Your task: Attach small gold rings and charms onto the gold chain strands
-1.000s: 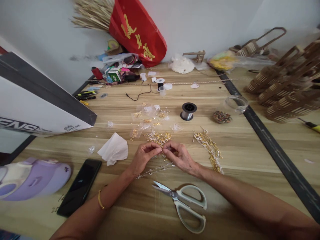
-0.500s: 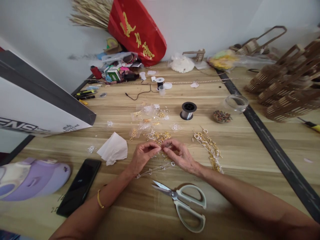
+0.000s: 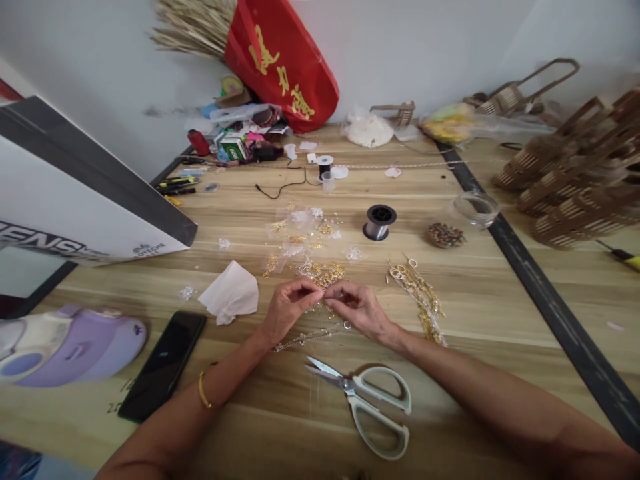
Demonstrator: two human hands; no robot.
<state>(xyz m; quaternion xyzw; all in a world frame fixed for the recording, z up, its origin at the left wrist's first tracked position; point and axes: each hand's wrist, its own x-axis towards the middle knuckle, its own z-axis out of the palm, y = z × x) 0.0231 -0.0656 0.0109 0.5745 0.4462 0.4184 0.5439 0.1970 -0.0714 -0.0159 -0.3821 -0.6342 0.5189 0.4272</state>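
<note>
My left hand (image 3: 289,308) and my right hand (image 3: 359,309) meet fingertip to fingertip over the wooden table (image 3: 475,313), both pinched on a tiny piece I cannot name. A thin silver beaded chain (image 3: 310,337) trails from under them toward the left. Just beyond the fingers lies a heap of small gold findings (image 3: 320,271). A row of gold and silver chains with rings (image 3: 419,298) lies to the right of my right hand. White-handled scissors (image 3: 367,402) lie open below my hands.
A spool of clear thread (image 3: 379,221), a dish of coloured beads (image 3: 444,235) and a glass jar (image 3: 474,208) stand further back. White tissue (image 3: 231,292), a black phone (image 3: 164,363), a purple device (image 3: 70,345) and a white box (image 3: 75,200) are left. Wooden baskets (image 3: 575,180) are stacked right.
My hands stay pinched together at the same spot, with only slight finger movement. The view has shifted a little.
</note>
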